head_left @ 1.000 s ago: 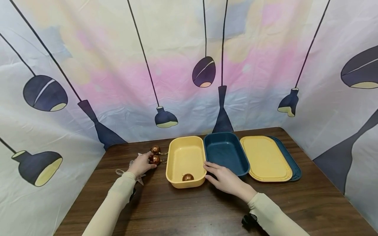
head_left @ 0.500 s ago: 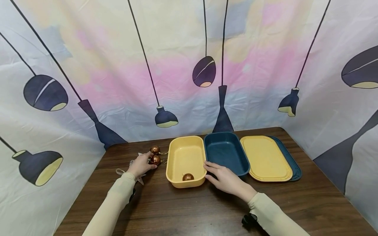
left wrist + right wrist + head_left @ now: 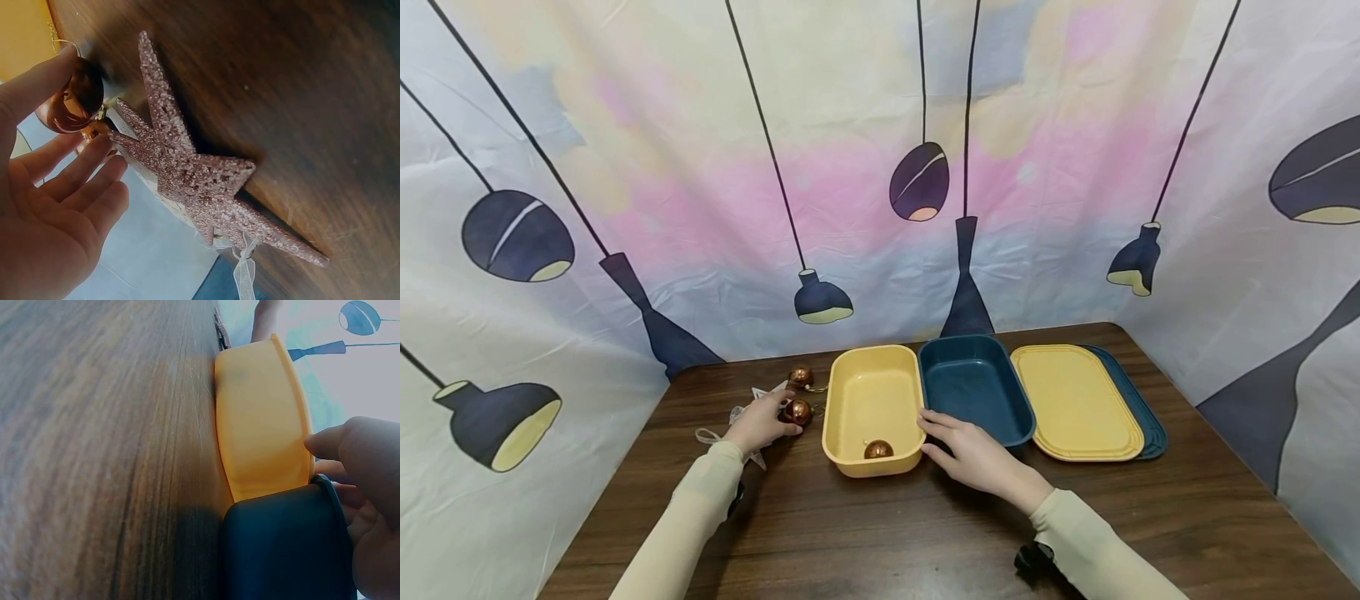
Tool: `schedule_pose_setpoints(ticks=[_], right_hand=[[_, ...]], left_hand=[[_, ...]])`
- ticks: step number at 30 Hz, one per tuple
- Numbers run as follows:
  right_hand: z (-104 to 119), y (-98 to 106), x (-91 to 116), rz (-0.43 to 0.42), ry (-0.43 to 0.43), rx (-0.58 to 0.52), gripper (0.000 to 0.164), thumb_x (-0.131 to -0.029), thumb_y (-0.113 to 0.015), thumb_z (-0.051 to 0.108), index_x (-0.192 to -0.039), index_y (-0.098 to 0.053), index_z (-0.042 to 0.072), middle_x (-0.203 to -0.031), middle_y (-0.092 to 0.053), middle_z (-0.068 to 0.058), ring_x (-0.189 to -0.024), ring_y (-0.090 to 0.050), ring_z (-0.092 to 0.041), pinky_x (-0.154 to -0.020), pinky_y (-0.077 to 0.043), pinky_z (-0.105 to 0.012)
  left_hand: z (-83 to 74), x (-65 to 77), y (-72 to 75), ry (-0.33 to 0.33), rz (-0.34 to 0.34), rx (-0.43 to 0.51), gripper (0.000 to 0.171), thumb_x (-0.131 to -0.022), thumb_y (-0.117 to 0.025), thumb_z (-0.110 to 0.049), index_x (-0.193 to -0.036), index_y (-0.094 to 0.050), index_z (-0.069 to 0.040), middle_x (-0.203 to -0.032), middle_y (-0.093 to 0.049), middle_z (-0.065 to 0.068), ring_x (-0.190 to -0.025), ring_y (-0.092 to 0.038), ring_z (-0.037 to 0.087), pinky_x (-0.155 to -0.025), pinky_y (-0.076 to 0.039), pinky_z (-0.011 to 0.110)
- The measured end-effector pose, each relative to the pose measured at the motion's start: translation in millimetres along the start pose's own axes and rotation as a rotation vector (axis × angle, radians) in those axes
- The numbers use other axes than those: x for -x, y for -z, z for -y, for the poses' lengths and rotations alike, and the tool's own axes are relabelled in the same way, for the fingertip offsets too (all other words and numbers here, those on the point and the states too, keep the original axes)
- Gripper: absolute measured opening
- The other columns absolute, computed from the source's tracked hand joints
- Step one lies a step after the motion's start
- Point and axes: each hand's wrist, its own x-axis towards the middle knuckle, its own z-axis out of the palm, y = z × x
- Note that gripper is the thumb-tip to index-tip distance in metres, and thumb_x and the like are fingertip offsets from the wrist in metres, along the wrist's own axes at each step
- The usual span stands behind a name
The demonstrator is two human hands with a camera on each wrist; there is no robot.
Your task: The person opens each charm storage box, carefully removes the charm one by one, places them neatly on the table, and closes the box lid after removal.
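Note:
My left hand (image 3: 760,423) has its thumb and fingers round a shiny copper Christmas bauble (image 3: 797,411), pinching it left of the yellow box (image 3: 835,400). Just behind lies a second copper bauble (image 3: 801,376). Under and beside that hand is a glittery pink star ornament (image 3: 187,169) with a white ribbon (image 3: 245,278), partly covered by the hand in the head view. My right hand (image 3: 973,454) rests its fairly straight fingers and thumb on the yellow box's right rim. One more copper bauble (image 3: 877,450) sits inside that box, at its near end.
A dark blue box (image 3: 977,392) stands right against the yellow one. Farther right, a yellow lid (image 3: 1075,404) overlaps a dark blue lid (image 3: 1138,412). All stand on a brown wooden table (image 3: 880,542), with a printed curtain (image 3: 865,125) behind its far edge.
The left fingers have edged slightly right with the nearer bauble. The loose bauble behind has shifted a little right and away, and more of the star shows. My right hand stays put.

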Motion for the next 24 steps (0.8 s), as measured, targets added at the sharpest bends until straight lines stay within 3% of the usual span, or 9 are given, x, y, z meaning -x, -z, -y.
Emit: schedule_pose_setpoints(ticks=[17, 24], right_hand=[[0, 0, 0, 0.005, -0.008, 0.005, 0.048, -0.095, -0.054, 0.032, -0.136, -0.048, 0.007, -0.141, -0.042, -0.007, -0.125, -0.043, -0.017, -0.095, -0.042, -0.035], [-1, -1, 0, 0.002, -0.004, -0.001, 0.048, -0.095, -0.055, 0.031, -0.136, -0.049, 0.007, -0.141, -0.043, -0.006, -0.124, -0.043, -0.017, -0.095, -0.041, -0.035]], left_hand=[[-15.9, 1.5, 5.7, -0.055, 0.029, 0.017, 0.072, -0.077, -0.077, -0.028, -0.137, -0.045, -0.005, -0.136, -0.046, 0.015, -0.122, -0.044, 0.035, -0.094, -0.038, 0.054], [-36.1, -2.1, 17.7, -0.137, -0.002, -0.02, 0.065, -0.081, -0.073, -0.029, -0.136, -0.046, -0.007, -0.135, -0.045, 0.017, -0.122, -0.043, 0.034, -0.095, -0.037, 0.052]])
